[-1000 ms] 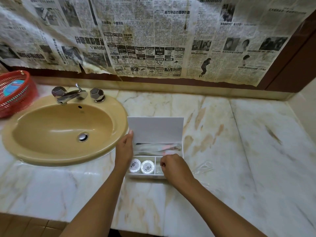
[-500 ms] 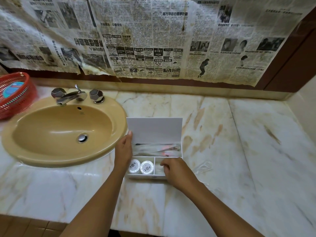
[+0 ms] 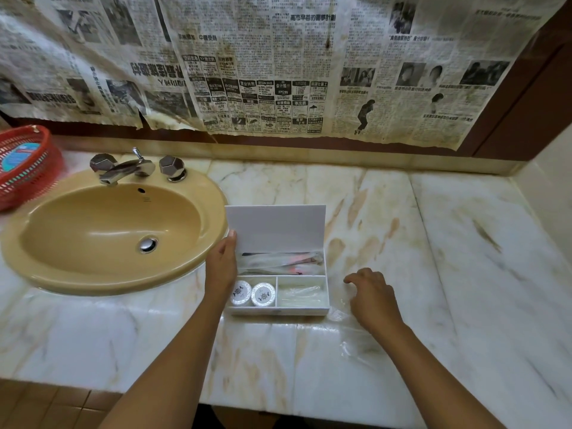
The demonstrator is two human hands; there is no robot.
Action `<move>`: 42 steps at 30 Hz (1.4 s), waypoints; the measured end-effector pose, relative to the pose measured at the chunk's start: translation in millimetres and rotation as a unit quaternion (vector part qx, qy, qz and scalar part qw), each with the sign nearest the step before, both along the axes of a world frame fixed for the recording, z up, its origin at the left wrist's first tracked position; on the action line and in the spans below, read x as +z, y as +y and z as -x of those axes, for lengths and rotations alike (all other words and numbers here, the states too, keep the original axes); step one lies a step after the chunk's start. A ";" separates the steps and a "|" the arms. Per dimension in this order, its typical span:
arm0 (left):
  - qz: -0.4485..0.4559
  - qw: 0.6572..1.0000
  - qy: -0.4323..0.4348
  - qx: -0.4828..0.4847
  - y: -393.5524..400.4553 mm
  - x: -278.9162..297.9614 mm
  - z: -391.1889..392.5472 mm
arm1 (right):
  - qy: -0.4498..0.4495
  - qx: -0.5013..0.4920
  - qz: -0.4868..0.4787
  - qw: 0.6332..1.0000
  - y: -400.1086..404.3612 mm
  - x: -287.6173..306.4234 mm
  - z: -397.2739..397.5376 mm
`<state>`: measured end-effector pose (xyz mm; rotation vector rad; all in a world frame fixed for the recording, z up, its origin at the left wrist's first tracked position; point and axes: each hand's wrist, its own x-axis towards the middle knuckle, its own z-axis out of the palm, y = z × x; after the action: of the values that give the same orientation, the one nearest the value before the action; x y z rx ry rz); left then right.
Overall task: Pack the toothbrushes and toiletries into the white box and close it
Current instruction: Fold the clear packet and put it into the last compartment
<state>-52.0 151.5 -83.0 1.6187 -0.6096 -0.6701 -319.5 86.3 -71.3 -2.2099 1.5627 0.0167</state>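
Observation:
The white box (image 3: 280,311) stands on the marble counter with its lid (image 3: 275,227) upright. Wrapped toothbrushes (image 3: 280,262) lie in its long back compartment. Two round white containers (image 3: 252,293) sit in the front left compartment, and clear-wrapped items (image 3: 301,295) fill the front right one. My left hand (image 3: 221,267) rests against the box's left side, fingertips at the lid's edge. My right hand (image 3: 373,297) hovers over the counter to the right of the box, fingers loosely curled above a clear plastic wrapper (image 3: 353,332), holding nothing that shows.
A tan sink (image 3: 102,230) with a chrome tap (image 3: 130,168) lies left of the box. A red basket (image 3: 23,167) stands at the far left. Newspaper (image 3: 263,72) covers the wall behind. The marble counter (image 3: 464,258) runs right to a side wall.
My right hand has come out of the box's front right compartment and moved right, over the counter beside the box. My left hand stays on the box's left side.

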 end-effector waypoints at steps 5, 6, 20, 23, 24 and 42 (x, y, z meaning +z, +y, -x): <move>0.007 1.000 0.006 0.006 2.9 -0.9 0.3 | 0.022 -0.009 0.020 1.000 3.5 -8.8 4.0; 0.009 1.000 0.005 0.005 3.4 -0.3 1.0 | 0.026 -0.008 0.026 0.999 3.0 -9.8 4.0; 0.016 1.000 0.004 -0.005 3.9 -9.7 -4.6 | 0.003 -0.026 0.011 1.000 -2.0 1.7 9.5; 0.021 1.000 0.015 -0.003 3.8 -10.9 -5.6 | 0.007 -0.045 -0.004 0.999 -2.9 10.1 7.4; 0.021 1.000 0.012 -0.003 3.5 -12.0 -6.0 | 0.003 -0.051 -0.007 0.999 -3.2 11.7 6.6; 0.012 1.000 0.009 -0.005 4.5 -12.1 -5.9 | -0.194 0.048 0.044 0.979 14.9 51.7 -34.7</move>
<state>-46.0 156.0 -95.1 1.5868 -0.6108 -0.6818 -284.8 101.2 -19.6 -2.1876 1.2624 -0.4364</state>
